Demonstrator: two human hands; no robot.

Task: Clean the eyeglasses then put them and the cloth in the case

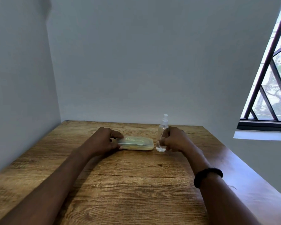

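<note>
Opening step: the left hand [104, 140] grips the closed case [139, 143] by its left end, toward the counter's [120, 184] far edge. The right hand [175, 140] holds the spray bottle [163, 127] just beside it. Next, the case needs opening for the eyeglasses, presumably inside.

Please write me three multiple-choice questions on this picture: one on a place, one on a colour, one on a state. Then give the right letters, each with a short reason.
1. Where does the spray bottle stand?
A) right of the eyeglass case
B) left of it
C) on top of it

2. What colour is the wristband on the right arm?
A) white
B) black
C) red

3. How is the case?
A) wide open
B) without a lid
C) closed

Answers:
1 A: the bottle stands on the table right of the case, held by the right hand.
2 B: the band is plainly black.
3 C: the lid lies flat and shut, while the left hand grips the case's end.
</note>
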